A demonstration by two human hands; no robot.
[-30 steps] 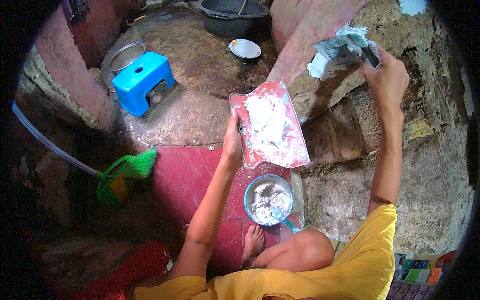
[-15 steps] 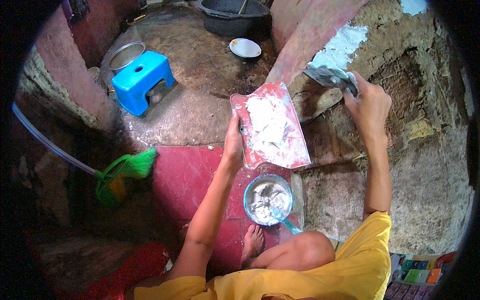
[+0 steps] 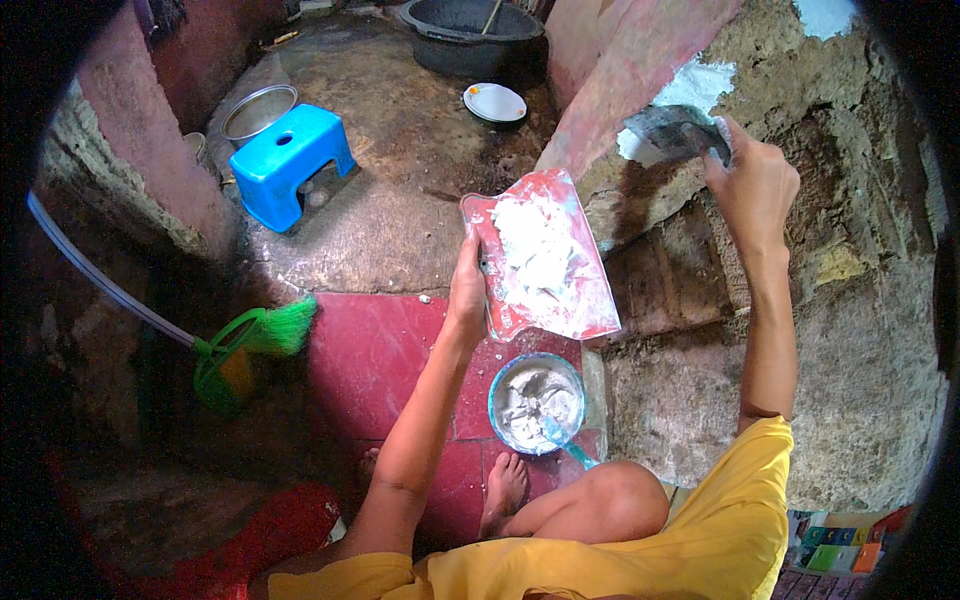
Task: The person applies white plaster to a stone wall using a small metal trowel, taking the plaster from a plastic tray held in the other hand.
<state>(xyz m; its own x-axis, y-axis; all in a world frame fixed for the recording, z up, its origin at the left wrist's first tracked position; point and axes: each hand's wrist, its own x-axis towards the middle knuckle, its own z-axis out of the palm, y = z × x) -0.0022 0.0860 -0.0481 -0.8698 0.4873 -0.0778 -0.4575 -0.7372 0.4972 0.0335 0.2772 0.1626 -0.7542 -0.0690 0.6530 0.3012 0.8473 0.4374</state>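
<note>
My left hand [image 3: 467, 287] grips the left edge of a red flat board [image 3: 590, 290], which carries a heap of white paste [image 3: 535, 245]. In my right hand [image 3: 752, 185] is a grey putty knife [image 3: 675, 132], its wide blade against the rough wall where a white paste patch [image 3: 700, 82] spreads. The blade covers part of that patch. Below the board, on the red tiles, stands a round tub [image 3: 493, 420] of white paste with a light blue handled tool [image 3: 570, 443] leaning in it.
A blue stool [image 3: 290, 150] stands at the far left beside a metal pot [image 3: 262, 110]. Farther back are a white plate [image 3: 495, 102] and a large dark basin [image 3: 470, 50]. A green broom [image 3: 270, 330] lies at left. The crumbling wall [image 3: 700, 380] rises on my right.
My right hand has moved a little to the right with the putty knife, and the blade's angle has changed. My left hand keeps the board nearly still.
</note>
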